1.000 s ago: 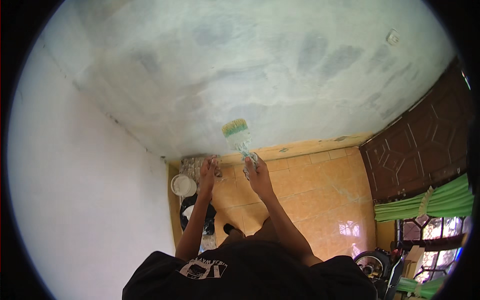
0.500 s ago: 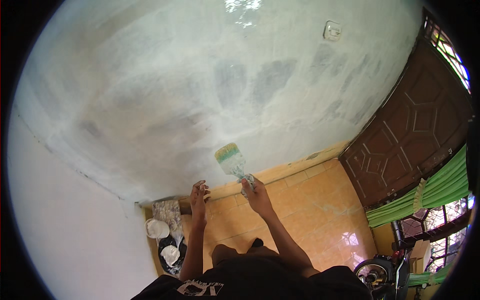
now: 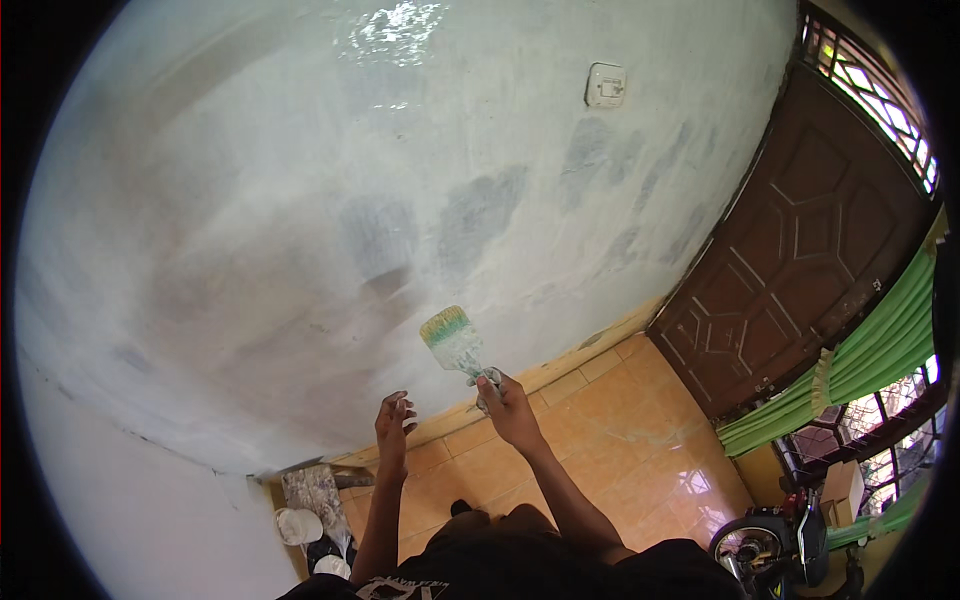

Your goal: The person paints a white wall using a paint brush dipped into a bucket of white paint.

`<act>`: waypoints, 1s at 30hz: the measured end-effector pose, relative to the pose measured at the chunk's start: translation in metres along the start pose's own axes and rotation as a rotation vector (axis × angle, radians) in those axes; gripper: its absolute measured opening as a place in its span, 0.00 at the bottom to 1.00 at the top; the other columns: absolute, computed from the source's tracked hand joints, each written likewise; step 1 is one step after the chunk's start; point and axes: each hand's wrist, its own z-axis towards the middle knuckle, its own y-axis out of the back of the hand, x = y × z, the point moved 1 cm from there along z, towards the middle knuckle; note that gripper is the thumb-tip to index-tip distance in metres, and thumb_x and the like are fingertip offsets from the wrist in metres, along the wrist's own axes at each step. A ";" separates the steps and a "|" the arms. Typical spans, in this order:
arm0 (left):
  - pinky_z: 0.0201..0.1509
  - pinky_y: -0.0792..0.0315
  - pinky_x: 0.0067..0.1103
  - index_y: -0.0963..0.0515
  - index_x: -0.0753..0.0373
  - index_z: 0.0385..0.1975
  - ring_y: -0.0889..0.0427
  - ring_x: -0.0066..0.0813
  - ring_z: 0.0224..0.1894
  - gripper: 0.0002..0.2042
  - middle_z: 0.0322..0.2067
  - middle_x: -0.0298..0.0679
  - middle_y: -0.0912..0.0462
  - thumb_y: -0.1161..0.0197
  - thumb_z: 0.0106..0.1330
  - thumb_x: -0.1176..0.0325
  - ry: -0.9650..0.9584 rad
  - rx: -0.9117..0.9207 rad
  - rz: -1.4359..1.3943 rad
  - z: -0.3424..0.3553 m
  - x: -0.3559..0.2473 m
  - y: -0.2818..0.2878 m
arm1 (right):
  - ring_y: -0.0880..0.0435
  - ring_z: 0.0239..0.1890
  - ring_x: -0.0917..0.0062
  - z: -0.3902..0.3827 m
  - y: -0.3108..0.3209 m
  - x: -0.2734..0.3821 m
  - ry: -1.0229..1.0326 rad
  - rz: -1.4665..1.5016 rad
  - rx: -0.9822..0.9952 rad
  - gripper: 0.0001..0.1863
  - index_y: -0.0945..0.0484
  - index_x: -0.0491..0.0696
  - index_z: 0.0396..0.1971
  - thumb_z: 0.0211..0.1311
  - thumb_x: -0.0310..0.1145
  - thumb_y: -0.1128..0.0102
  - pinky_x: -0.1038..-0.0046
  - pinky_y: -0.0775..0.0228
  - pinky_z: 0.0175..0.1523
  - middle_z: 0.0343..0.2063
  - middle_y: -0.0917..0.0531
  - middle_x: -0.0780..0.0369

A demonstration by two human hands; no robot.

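In my right hand [image 3: 507, 408] is the handle of a wide flat paintbrush [image 3: 452, 343]. Its yellow and green end points up toward the wall, and the tapering pale body is smeared with white. The fingers close round the narrow handle, and whitish smears mark the hand. My left hand [image 3: 394, 418] is raised beside it, holding nothing that I can make out; its fingers are loosely bent and apart, with white smears near the tips. The wall [image 3: 300, 290] in front carries whitish coating with darker grey and brownish patches; whether the brush touches it, I cannot tell.
A white bucket [image 3: 298, 527] and a stained board-like surface [image 3: 312, 490] stand low at the left corner. A switch plate [image 3: 605, 86] sits on the wall. To the right are a brown door [image 3: 800, 230], a green curtain [image 3: 880, 350] and a motorcycle [image 3: 765, 545]. Orange tiles [image 3: 610, 430] cover the floor.
The view has shifted, so the wall patches and switch plate now sit further left and lower. My left hand appears slightly lower. The brush stays in my right hand, a little lower and further left.
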 end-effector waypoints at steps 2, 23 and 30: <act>0.43 0.33 0.22 0.28 0.55 0.48 0.29 0.19 0.39 0.13 0.37 0.29 0.27 0.47 0.69 0.57 0.033 0.008 0.029 0.013 0.000 -0.008 | 0.42 0.18 0.90 0.010 0.016 0.009 0.005 -0.027 -0.034 0.14 0.26 0.43 0.35 0.72 0.39 0.54 0.82 0.48 0.24 0.15 0.37 0.72; 0.45 0.32 0.21 0.28 0.58 0.49 0.28 0.20 0.41 0.14 0.39 0.32 0.25 0.47 0.70 0.58 -0.080 0.015 -0.021 0.118 0.001 -0.259 | 0.37 0.18 0.88 0.176 0.231 0.039 0.154 0.028 -0.070 0.13 0.28 0.43 0.33 0.72 0.36 0.55 0.82 0.44 0.24 0.16 0.31 0.70; 0.44 0.33 0.20 0.28 0.58 0.48 0.28 0.19 0.41 0.14 0.38 0.31 0.25 0.47 0.70 0.57 -0.067 -0.048 -0.075 0.115 0.006 -0.315 | 0.41 0.15 0.92 0.255 0.252 0.086 0.231 0.136 0.020 0.16 0.31 0.47 0.31 0.72 0.44 0.54 0.85 0.50 0.18 0.15 0.35 0.73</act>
